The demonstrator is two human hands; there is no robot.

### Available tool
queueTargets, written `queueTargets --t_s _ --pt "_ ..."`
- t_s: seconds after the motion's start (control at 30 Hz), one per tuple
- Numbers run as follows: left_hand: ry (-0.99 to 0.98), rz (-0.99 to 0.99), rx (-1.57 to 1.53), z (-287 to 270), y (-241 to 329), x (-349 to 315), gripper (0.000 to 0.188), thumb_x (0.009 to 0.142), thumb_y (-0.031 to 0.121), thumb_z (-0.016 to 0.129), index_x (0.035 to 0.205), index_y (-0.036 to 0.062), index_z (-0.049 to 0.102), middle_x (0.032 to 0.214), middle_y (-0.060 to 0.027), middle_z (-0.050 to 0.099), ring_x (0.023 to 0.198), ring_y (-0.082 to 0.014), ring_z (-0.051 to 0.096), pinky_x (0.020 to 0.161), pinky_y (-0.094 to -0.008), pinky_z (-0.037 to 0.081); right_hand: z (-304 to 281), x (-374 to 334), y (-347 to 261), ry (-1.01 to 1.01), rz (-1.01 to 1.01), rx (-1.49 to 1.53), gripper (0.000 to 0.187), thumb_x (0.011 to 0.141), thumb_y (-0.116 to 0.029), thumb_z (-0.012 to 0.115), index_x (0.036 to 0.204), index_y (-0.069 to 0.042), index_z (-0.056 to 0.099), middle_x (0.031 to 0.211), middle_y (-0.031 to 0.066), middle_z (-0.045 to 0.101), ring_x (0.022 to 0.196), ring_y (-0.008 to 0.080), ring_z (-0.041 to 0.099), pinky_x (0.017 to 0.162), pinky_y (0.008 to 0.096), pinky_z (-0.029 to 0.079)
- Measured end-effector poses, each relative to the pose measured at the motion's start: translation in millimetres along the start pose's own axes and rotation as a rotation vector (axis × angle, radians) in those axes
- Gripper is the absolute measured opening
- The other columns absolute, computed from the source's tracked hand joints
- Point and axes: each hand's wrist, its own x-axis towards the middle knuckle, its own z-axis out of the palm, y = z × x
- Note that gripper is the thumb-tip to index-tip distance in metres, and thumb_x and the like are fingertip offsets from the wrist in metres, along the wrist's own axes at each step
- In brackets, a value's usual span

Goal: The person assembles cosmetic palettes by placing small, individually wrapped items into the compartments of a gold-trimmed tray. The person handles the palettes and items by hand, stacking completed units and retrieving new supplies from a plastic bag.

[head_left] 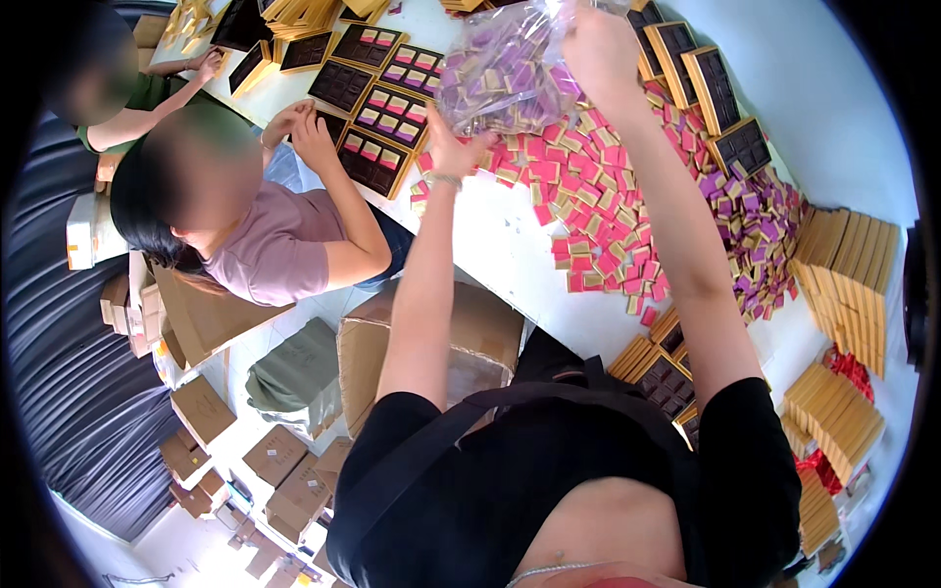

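A clear plastic bag (505,83) full of small purple-and-gold wrapped pieces is held up over the white table. My right hand (600,64) is closed on the bag's upper right part, with its fingertips partly hidden. At the lower left corner, my left hand (456,152) cups the bag, thumb on one side and fingers beneath. Under and beside the bag spreads a heap of pink-and-gold wrapped pieces (593,191). Purple-and-gold pieces (755,230) lie in another heap beyond my right forearm.
Dark compartment trays (387,113) with gold edges, some partly filled, stand left of the bag. More trays (711,83) lean along the wall. Gold box stacks (843,284) line the right side. A co-worker (284,230) sits at left, another beyond. An open carton (431,333) stands below the table.
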Motion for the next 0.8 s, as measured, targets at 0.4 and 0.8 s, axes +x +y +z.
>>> queueTargets --t_s 0.4,0.8 --pt "-0.178 0.058 0.21 23.1 18.4 1.7 0.136 0.045 0.043 0.092 0.149 0.0057 0.012 0.153 -0.0237 0.018 0.141 -0.0377 0.021 0.113 -0.051 0.022 -40.5 31.2 -43.2 0.37 -0.04 0.336 0.022 0.081 0.002 0.052 0.096 -0.003 0.067 0.074 0.0207 0.063 0.065 0.0314 0.063 0.06 0.0365 0.047" --pt "0.216 0.348 0.284 73.0 59.9 -11.4 0.028 0.094 0.014 0.054 0.121 0.0095 0.06 0.132 -0.0229 0.051 0.108 -0.0378 0.06 0.086 -0.0397 0.053 -10.6 85.5 2.1 0.29 -0.157 0.003 0.017 0.082 -0.011 0.055 0.088 0.0 0.066 0.082 0.0218 0.066 0.078 0.039 0.064 0.068 0.046 0.05"
